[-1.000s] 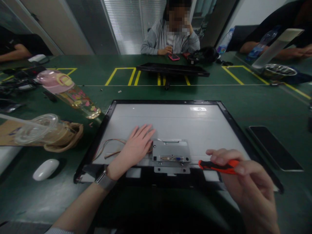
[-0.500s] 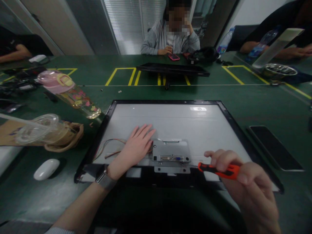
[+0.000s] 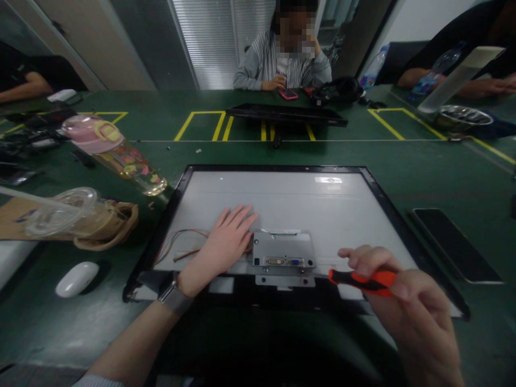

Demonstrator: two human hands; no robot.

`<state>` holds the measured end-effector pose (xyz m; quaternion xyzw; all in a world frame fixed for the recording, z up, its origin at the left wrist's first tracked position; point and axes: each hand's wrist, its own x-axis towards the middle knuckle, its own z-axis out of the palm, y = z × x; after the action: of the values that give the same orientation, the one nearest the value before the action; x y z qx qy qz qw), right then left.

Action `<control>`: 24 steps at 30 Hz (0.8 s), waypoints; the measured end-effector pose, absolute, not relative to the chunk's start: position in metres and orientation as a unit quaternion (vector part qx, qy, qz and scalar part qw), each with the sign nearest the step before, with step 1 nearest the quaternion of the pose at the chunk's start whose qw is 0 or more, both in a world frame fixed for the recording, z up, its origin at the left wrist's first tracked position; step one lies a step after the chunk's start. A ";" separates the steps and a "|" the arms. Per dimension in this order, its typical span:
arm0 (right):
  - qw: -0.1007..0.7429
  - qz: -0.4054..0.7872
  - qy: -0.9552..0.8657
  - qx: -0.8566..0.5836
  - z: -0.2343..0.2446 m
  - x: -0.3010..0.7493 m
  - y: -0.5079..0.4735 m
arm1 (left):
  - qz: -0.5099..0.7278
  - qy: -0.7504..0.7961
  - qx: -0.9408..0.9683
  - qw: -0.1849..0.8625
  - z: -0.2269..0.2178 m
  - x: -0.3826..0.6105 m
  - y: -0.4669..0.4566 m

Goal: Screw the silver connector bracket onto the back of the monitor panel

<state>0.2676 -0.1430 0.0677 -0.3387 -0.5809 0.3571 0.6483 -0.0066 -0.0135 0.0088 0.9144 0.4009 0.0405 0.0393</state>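
A monitor panel with a black frame lies flat before me, its grey metal back facing up. My left hand rests on that back with fingers spread, just left of a metal port box that has video connectors on its near side. Thin cables run out from under this hand. My right hand grips an orange and black screwdriver by its handle. The shaft points left, its tip at the right end of the port box's lower edge, near the connectors.
Left of the panel stand a pink-lidded bottle, a plastic cup in a holder and a white mouse. A dark phone lies on the right. Beyond are another monitor and a seated person.
The screwdriver handle has turned a little in my right hand, showing more black. My left hand and the panel stay where they were.
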 end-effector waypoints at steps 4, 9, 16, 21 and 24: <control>0.650 0.348 -0.575 -0.354 0.066 0.270 -0.145 | 0.051 0.399 0.915 0.036 0.008 -0.007 -0.014; 0.643 0.341 -0.587 -0.354 0.069 0.269 -0.144 | 0.043 0.401 0.914 0.038 0.009 -0.006 -0.014; 0.640 0.350 -0.590 -0.346 0.069 0.269 -0.143 | 0.038 0.400 0.915 0.039 0.010 -0.006 -0.014; 0.647 0.328 -0.592 -0.351 0.068 0.271 -0.145 | 0.043 0.398 0.916 0.038 0.009 -0.007 -0.013; 0.651 0.326 -0.588 -0.352 0.070 0.269 -0.143 | 0.045 0.399 0.915 0.038 0.008 -0.007 -0.013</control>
<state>0.2693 -0.1433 0.0696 -0.3524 -0.5879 0.3261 0.6510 -0.0066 -0.0133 0.0082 0.9152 0.3987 0.0450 0.0380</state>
